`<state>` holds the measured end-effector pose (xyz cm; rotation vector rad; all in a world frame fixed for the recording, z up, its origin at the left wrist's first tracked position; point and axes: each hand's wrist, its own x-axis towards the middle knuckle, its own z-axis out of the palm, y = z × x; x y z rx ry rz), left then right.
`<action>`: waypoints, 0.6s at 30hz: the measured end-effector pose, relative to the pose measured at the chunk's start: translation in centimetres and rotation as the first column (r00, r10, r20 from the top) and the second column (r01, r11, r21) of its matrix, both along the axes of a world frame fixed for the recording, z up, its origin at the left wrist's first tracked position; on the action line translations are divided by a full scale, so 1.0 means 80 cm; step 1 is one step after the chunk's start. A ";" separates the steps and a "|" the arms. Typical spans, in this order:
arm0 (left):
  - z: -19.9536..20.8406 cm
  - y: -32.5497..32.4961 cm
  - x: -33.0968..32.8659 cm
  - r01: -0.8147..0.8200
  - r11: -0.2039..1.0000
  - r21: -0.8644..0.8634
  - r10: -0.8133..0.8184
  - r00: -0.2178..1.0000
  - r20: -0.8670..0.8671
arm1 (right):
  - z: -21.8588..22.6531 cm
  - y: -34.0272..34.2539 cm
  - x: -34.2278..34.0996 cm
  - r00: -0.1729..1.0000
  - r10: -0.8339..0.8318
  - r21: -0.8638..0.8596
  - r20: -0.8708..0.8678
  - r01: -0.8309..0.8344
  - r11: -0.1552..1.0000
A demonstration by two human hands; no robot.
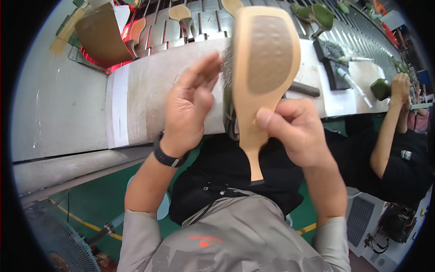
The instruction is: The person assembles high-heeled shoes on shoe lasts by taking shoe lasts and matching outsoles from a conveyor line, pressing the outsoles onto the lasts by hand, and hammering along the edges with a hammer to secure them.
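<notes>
My right hand (299, 129) grips a high-heeled shoe (242, 102) by its narrow middle, the thumb pressed on the sole. The shoe is held up with its beige underside showing. A brownish, dimpled patch covers the front of the sole, and the slim heel with a dark tip points down toward me. Its upper is mostly hidden behind the sole. My left hand (190, 102), with a black band on the wrist, is raised beside the shoe, apart from it. Its fingers are stretched out, slightly blurred, and hold nothing.
Behind the pale bench (145, 90) runs a slatted metal conveyor (206, 20) bearing several shoes, including a green shoe (319, 17). A grey bar (304, 89), a black tray (328, 56) and a white pen-like tool (355, 86) lie right. A co-worker's hand (399, 90) holds another green shoe (380, 89). A fan (68, 242) stands lower left.
</notes>
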<state>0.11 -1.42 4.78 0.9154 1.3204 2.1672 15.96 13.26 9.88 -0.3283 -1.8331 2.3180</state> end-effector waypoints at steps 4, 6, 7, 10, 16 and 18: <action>-0.053 0.004 0.047 0.038 0.990 -0.136 0.003 0.959 0.285 | -0.023 -0.024 -0.009 0.964 -0.264 -0.523 -0.038 0.206 0.827; -0.061 0.025 0.081 -0.329 0.943 -0.057 0.332 0.940 0.081 | -0.020 -0.061 -0.020 0.905 -0.425 -0.605 -0.018 0.328 0.725; -0.060 0.029 0.078 -0.375 0.923 -0.080 0.378 0.926 0.023 | -0.021 -0.075 -0.018 0.897 -0.438 -0.589 -0.050 0.328 0.739; -0.063 0.028 0.033 -0.354 0.932 -0.082 0.363 0.918 0.161 | -0.020 -0.114 -0.008 0.912 -0.405 -0.511 -0.060 0.321 0.798; 0.027 -0.020 -0.107 0.028 0.971 -0.238 -0.131 0.893 -0.431 | -0.005 -0.078 0.064 0.990 0.144 -0.485 0.008 -0.122 0.866; 0.049 -0.012 -0.107 0.107 0.921 -0.374 -0.334 0.707 -0.623 | -0.007 -0.067 0.028 0.978 0.148 -0.542 0.150 -0.044 0.839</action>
